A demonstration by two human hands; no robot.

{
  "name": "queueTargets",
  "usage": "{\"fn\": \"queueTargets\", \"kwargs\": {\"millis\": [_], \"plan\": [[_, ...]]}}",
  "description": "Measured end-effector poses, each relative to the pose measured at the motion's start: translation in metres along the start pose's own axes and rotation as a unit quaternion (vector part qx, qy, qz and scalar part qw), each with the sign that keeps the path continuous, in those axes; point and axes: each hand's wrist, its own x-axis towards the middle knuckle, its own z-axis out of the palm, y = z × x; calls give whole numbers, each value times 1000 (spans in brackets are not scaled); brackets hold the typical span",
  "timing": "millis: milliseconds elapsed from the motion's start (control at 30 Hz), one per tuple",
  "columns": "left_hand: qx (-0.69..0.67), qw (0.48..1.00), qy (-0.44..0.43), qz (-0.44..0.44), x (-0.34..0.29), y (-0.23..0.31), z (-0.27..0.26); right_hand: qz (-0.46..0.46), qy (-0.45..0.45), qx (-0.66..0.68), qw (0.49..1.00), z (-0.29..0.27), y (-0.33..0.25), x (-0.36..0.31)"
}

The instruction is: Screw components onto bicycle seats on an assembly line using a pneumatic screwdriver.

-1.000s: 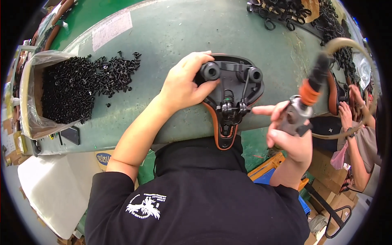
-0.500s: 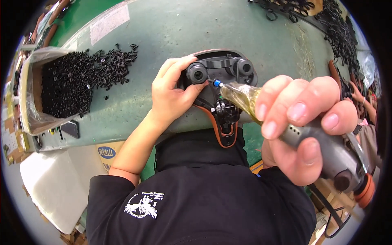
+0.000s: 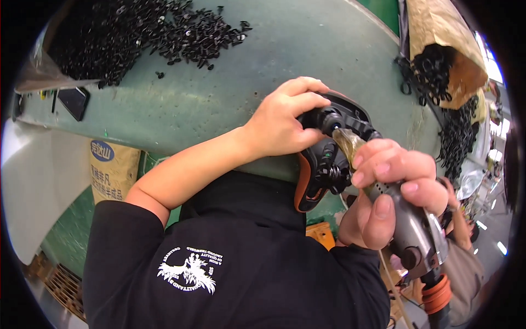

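A black bicycle saddle with an orange edge (image 3: 303,192) lies upside down at the table's near edge, its metal clamp and two round black bumpers showing. My left hand (image 3: 285,120) grips its left side, fingers over the rim and around the near bumper (image 3: 330,118). In my right hand (image 3: 394,186) is a grey power screwdriver (image 3: 411,219) with a tape-wrapped front and an orange collar at the rear. Its tip meets the saddle beside that bumper; the exact contact point is too small to make out.
A heap of small black screw-like parts (image 3: 126,38) spreads over the green table (image 3: 307,49) at far left, near a dark phone-like slab (image 3: 74,103). Black rings spill from a brown paper sack (image 3: 446,27) at far right. Another person's arm (image 3: 461,225) shows at right.
My view has swung, so the saddle and both hands appear farther right. The screwdriver's tip has moved from between the bumpers to the left bumper. Both hands keep their holds.
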Motion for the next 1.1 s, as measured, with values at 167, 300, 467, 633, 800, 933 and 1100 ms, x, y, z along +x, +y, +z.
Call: {"fn": "queueTargets", "kwargs": {"millis": [167, 300, 467, 633, 800, 933, 1100], "plan": [[-20, 1000, 17, 5, -2, -3, 2, -2, -29, -30, 999, 7, 14, -2], [-32, 999, 19, 9, 0, -6, 2, 24, 11, -50, 998, 22, 23, 10], [-26, 1000, 3, 10, 1, -7, -4, 59, 32, -40, 997, 21, 32, 13], [40, 998, 41, -12, -17, 14, -12, 4, -28, 27, 999, 8, 1, 13], [37, 994, -98, -17, -29, 34, -83, -35, 37, 129, 990, -11, -21, 2], [410, 909, 50, -61, -43, 19, -168, -41, 93, 154, 983, -27, -21, -15], [404, 892, 39, -201, -48, -6, -209, -33, 113, 169, 979, -32, -21, -20]]}}
